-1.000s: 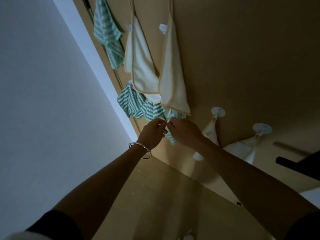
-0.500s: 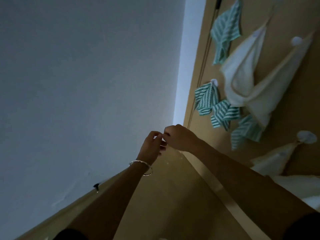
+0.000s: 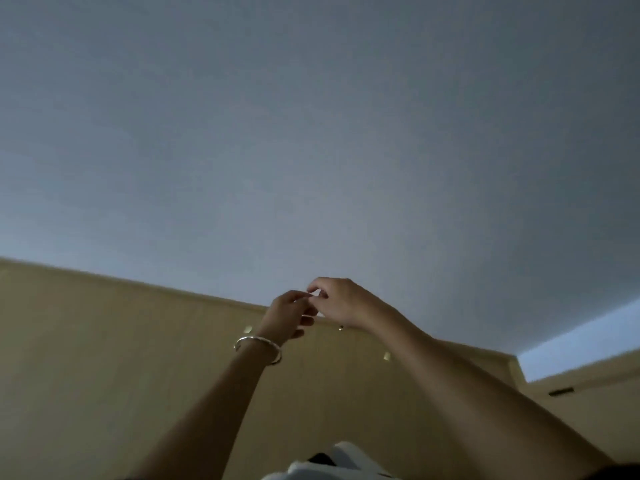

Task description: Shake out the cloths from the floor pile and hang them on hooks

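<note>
Head view, tilted steeply up. Both forearms rise from the bottom edge and meet just below frame centre.

(a) Left hand [image 3: 290,315]: lower and left of the pair, back of hand toward us, fingers curled in, thumb and forefinger tips brought together at the top. A thin metal bracelet [image 3: 258,344] circles the wrist.

(b) Right hand [image 3: 341,301]: just right of and slightly above the left, fingers also curled, tips pointing left toward the left hand's tips. The two sets of fingertips touch or nearly touch. A pale sliver shows betw. them, too small and blurred to id, so we cannot tell whether either hand pinches anything or only meets the other.

(c) Task item: the only candidate for a cloth is a white shape [image 3: 332,464] at the bottom edge, centre, betw. the two forearms and well below the hands. We cannot tell if it is cloth or clothing.

(d) Background: a plain grey-blue surface [image 3: 311,133] fills the upper two-thirds. A tan panel wall [image 3: 104,341] runs across the lower third, its top edge sloping down to the right. A dark slot [image 3: 561,392] sits on the panel at lower right, and a brighter blue strip [image 3: 585,341] lies above it at the right edge. Lighting is dim.
</note>
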The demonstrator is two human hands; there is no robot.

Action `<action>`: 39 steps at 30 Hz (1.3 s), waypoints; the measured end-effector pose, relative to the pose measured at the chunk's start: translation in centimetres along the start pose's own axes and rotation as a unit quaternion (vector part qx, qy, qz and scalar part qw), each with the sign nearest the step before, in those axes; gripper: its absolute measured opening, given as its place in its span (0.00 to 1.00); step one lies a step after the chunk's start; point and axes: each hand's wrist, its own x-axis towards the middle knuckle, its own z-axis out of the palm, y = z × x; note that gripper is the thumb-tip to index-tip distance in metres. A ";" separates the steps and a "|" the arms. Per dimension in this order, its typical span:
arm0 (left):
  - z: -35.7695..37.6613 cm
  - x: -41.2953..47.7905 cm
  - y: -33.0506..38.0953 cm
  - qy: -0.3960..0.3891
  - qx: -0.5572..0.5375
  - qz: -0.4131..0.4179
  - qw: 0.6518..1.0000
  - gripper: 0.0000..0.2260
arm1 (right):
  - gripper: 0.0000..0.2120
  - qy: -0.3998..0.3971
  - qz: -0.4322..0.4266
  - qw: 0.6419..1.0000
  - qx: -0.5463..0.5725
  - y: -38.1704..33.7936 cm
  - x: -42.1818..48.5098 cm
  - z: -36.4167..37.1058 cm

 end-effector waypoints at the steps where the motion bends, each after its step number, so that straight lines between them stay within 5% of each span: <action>1: -2.2 -0.4 -0.8 0.029 -0.030 -0.010 0.999 0.07 | 0.16 -0.011 -0.026 1.000 0.004 -2.1 1.4 1.5; 10: -16.8 -6.0 -8.8 0.264 -0.192 -0.098 0.940 0.09 | 0.17 -0.214 -0.189 0.957 -0.043 -16.5 7.7 14.1; 18: -25.9 -2.6 -9.6 0.345 -0.263 -0.114 0.894 0.10 | 0.17 -0.284 -0.245 0.925 -0.060 -24.6 16.4 18.0; 25: -37.2 2.6 -7.9 0.390 -0.100 -0.128 0.906 0.07 | 0.17 -0.312 -0.270 0.906 -0.096 -33.4 27.6 19.9; 30: -44.7 2.7 -7.5 0.439 0.046 -0.211 0.872 0.15 | 0.17 -0.345 -0.307 0.874 -0.152 -40.1 32.1 22.5; 39: -55.5 0.1 -11.4 0.480 0.014 -0.280 0.831 0.20 | 0.17 -0.379 -0.413 0.795 -0.234 -53.6 35.5 30.1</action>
